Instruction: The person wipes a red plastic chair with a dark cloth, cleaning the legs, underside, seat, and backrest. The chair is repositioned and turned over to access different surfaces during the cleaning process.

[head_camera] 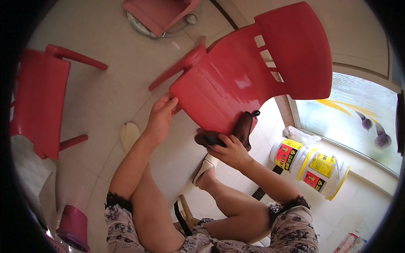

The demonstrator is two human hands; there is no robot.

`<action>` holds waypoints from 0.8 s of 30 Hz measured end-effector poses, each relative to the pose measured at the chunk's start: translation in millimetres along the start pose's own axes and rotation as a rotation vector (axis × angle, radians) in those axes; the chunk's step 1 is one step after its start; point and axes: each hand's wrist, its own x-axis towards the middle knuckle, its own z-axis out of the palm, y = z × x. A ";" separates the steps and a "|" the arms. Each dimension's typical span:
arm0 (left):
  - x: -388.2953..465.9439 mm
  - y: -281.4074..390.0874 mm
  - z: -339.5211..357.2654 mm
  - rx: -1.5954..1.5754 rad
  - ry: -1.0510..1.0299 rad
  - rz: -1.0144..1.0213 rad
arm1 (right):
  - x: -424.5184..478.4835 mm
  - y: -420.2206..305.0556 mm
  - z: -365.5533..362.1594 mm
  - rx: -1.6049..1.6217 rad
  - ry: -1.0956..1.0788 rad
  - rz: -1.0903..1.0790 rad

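Before me is a red plastic chair [227, 82], tilted, with its seat edge towards me and its slotted backrest at the upper right. My left hand [161, 115] pinches the left corner of the seat's front edge between thumb and fingers. At the right part of that edge, my right hand [229, 150] grips a dark brown cloth [243, 131] with a small hanging loop. The cloth is folded over the seat's edge and lies partly on its surface. Part of the chair's underside and its far legs are hidden.
A second red plastic chair [41, 101] stands at the left. A pink dustpan [164, 14] rests at the top over a round, clear object. Labelled plastic buckets [326, 172] are at the right, by a frosted glass panel [351, 114]. A magenta bucket [74, 226] sits lower left.
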 end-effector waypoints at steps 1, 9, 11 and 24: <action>0.9 -1.0 5.5 0.120 0.011 0.030 | -18.0 1.4 -2.2 0.015 -0.049 -0.005; -2.8 -3.3 11.0 0.161 0.055 0.023 | -122.6 33.3 -46.5 0.455 -0.221 0.697; -6.9 -4.6 10.1 0.198 0.066 -0.002 | -130.0 55.3 -58.7 0.527 0.012 0.942; -17.9 -50.8 18.7 0.328 -0.030 0.040 | -17.8 88.3 -3.1 0.406 0.333 1.088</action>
